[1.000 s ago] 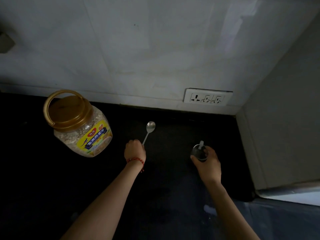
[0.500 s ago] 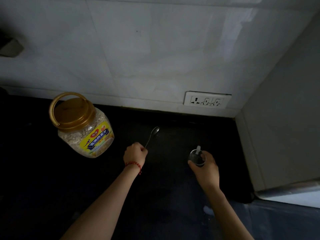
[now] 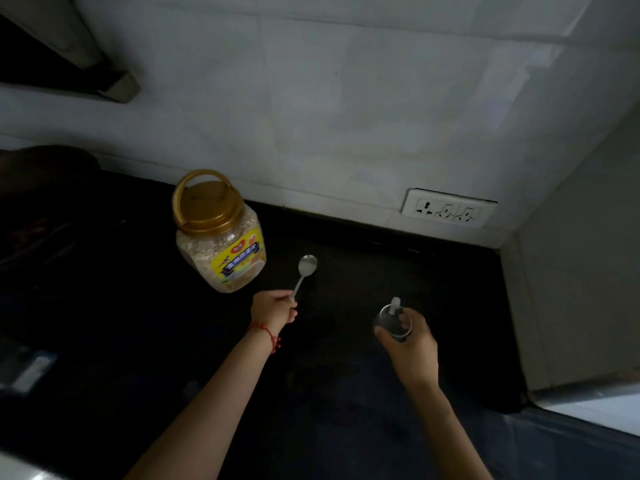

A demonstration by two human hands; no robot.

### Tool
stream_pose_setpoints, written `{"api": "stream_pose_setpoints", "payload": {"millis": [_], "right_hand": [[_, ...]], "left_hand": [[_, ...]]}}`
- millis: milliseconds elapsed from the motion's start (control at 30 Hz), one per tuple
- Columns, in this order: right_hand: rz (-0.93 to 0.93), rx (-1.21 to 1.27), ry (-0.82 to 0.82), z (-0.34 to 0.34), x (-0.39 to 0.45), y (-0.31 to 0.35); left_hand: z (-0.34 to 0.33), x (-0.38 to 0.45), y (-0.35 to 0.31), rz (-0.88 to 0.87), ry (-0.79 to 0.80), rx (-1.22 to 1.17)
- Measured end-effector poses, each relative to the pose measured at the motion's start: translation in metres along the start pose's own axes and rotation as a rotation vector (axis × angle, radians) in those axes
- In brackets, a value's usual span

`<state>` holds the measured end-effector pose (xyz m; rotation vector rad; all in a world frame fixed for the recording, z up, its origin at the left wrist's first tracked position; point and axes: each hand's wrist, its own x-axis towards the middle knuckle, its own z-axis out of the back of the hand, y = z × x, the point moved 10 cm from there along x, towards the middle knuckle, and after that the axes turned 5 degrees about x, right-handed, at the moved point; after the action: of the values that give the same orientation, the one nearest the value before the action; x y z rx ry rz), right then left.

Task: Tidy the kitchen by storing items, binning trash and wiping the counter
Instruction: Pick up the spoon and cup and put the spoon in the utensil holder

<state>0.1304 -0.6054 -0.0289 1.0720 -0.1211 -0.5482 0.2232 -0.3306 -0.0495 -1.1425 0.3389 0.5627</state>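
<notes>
Left hand [image 3: 273, 304] fisted on spoon [image 3: 304, 273] handle, bowl ahead, beside oat jar [image 3: 221, 233]. Right hand [image 3: 408, 341] wrapped round small glass cup [image 3: 393, 322]. Both likely lifted off dark counter [image 3: 346, 393] for storing.

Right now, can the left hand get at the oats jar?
Probably not yet: the left hand is shut on the spoon. The oats jar stands close beside it on the counter, nothing between them.

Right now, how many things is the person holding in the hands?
2. A metal spoon in the left hand, and a small clear cup in the right hand; a white piece sticks out of it.
</notes>
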Motion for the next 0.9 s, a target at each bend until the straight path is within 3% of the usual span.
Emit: {"api": "stream_pose_setpoints", "payload": {"millis": [200,333,533,733,900], "right_hand": [[0.135,0.062,0.106,-0.039,-0.053,0.058],[0.244,0.077,0.258,-0.093,-0.119,0.105],[0.388,0.062,0.508,-0.209,-0.259,0.162],[0.422,0.007,0.795,-0.344,-0.406,0.178],[0.507,-0.076,0.958,-0.426,-0.504,0.198]], "left_hand": [[0.077,-0.061,0.013,-0.109,0.030,-0.145],[0.154,-0.102,0.057,-0.120,-0.021,-0.261],[0.310,-0.171,0.192,-0.082,-0.200,-0.508],[0.472,-0.258,0.359,0.049,-0.521,-0.621],[0.545,-0.326,0.475,0.217,-0.690,-0.719]]}}
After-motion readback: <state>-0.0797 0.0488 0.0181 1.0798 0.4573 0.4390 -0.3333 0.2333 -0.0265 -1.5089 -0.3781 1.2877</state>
